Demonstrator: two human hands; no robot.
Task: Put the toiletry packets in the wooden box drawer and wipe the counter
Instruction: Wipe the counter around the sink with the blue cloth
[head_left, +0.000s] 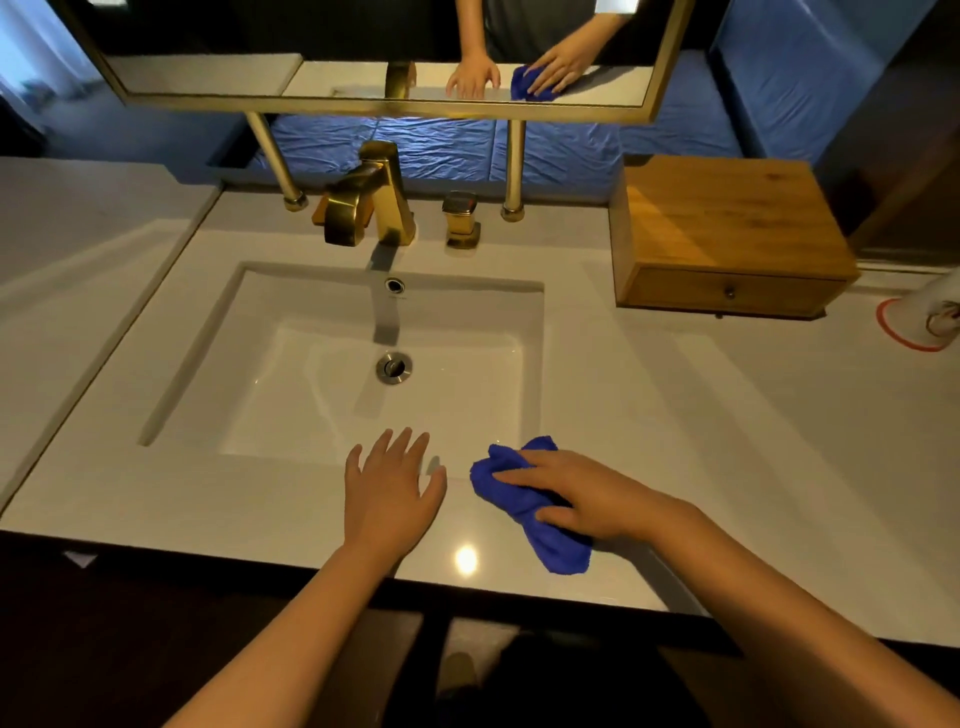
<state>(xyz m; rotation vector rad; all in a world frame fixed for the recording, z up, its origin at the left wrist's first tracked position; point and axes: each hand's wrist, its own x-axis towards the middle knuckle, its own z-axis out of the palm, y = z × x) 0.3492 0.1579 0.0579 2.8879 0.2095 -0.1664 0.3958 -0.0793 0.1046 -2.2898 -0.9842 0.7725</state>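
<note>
My right hand (582, 496) presses flat on a crumpled blue cloth (535, 506) lying on the white counter (701, 441), just in front of the sink's right corner. My left hand (392, 486) rests palm down with fingers spread on the counter's front strip, beside the cloth and holding nothing. The wooden box (727, 228) stands at the back right of the counter, its drawer (730, 293) closed. No toiletry packets are visible.
A white rectangular sink (322, 384) fills the middle, with a gold faucet (369, 200) and a gold handle (461, 218) behind it. A gold-framed mirror (363, 57) hangs above on two posts. A white cup with a red rim (930, 322) lies at the far right.
</note>
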